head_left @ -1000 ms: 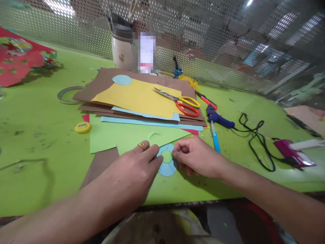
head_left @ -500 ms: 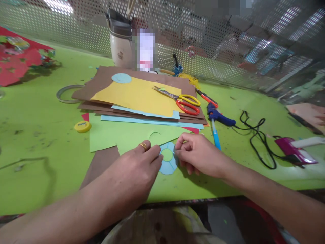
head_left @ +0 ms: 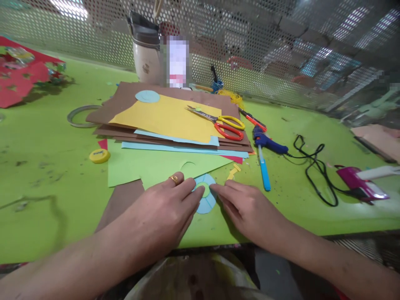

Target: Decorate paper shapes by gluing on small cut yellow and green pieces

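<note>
Farthest left of the grip lies a yellow lid point(head_left: 99, 156). Closer in, brown paper point(head_left: 123, 200) and a light green sheet point(head_left: 131, 162) lie just behind the left hand point(head_left: 164, 210). That hand is bent, with its thumb on the green circle point(head_left: 207, 193) in the middle of a blue paper ring point(head_left: 205, 206). The ring lies flat on the table point(head_left: 296, 216) between both hands. The right hand point(head_left: 250, 208) seems to touch the ring's right side with its fingertips.

A moment ago the right fingers were curled up. Now they are straighter, and the left thumb has slid in a little. So the ring looks held still from both sides. Yellow bits point(head_left: 233, 171) now show just behind the right hand, with a blue stick point(head_left: 265, 173) farther right.

The left fingers hide the ring's left edge. The right thumb is hard to see, so I can't tell if either hand pinches the ring or only presses it.
</note>
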Tool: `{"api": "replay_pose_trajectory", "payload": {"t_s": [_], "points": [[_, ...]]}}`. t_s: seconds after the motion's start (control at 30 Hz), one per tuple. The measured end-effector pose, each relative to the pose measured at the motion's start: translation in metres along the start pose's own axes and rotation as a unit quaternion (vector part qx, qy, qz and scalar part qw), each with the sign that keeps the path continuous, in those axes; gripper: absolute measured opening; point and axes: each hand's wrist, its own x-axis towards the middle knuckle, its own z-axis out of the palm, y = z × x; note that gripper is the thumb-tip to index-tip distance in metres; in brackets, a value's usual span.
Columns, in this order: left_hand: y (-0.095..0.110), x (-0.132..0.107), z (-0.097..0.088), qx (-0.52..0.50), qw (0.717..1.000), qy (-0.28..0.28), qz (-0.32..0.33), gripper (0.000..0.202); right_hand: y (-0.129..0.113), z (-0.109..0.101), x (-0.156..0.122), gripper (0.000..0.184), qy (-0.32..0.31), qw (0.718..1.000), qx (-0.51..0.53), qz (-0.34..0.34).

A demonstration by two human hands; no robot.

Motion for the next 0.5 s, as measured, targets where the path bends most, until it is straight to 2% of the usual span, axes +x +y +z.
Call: {"api": "replay_pose_trajectory", "payload": {"t_s": [0.27,0.5], "points": [[0.0004,0.0011,0.0010,-0.032,0.998,-0.032,-0.041,0.028,-0.0013,0.0023,-0.0001,0.034,0.000,0.993,-0.098,-0.073],[-0.0004,0.0020,0.0004,-0.042,0.997,-0.039,-0.044,0.027,0.0000,0.0065,-0.0013,0.030,0.045,0.991,-0.091,-0.084]]}}
